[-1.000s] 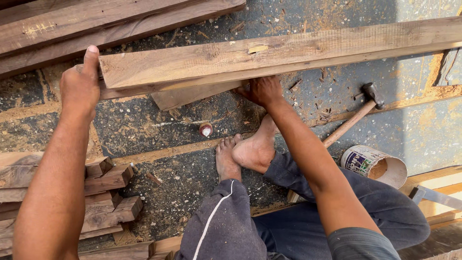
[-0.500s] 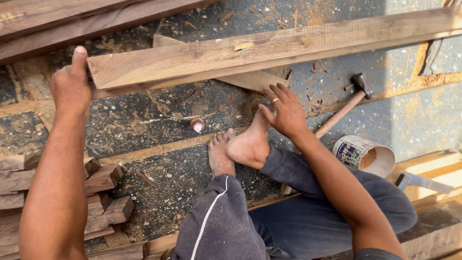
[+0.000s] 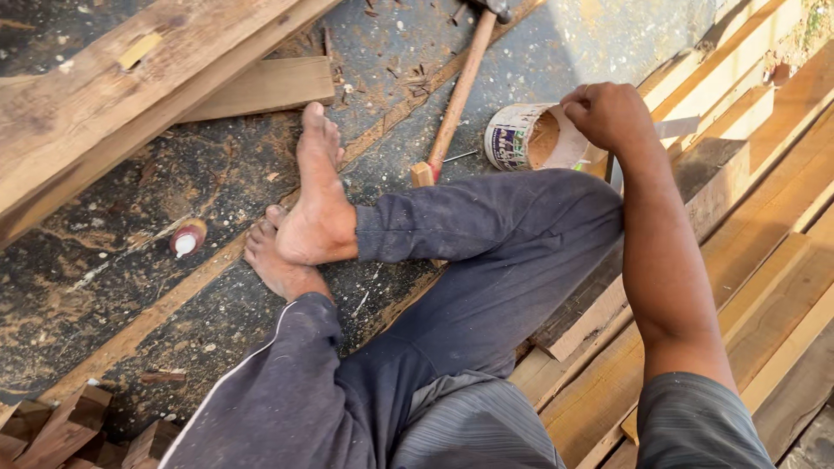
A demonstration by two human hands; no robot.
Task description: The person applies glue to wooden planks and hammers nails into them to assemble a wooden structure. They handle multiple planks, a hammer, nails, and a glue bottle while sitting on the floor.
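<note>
Right hand: curled into a loose fist, knuckles up, resting at the rim of the tin; whether the fingers pinch anything I cannot tell.
Left hand: out of sight from where I stand.
Tin: a small round can lying on its side, open mouth turned toward the right hand and touching it, brownish inside.
Hammer: wooden handle running away from the tin, just to the left of the hand, its butt end beside the knee.
Feet: bare, crossed on the dark, dusty floor, well left of the hand.
Small cap: red and white, on the floor beyond the feet.
Big plank: slanting across the far left corner.
Stacked boards: under and behind the right forearm.
</note>
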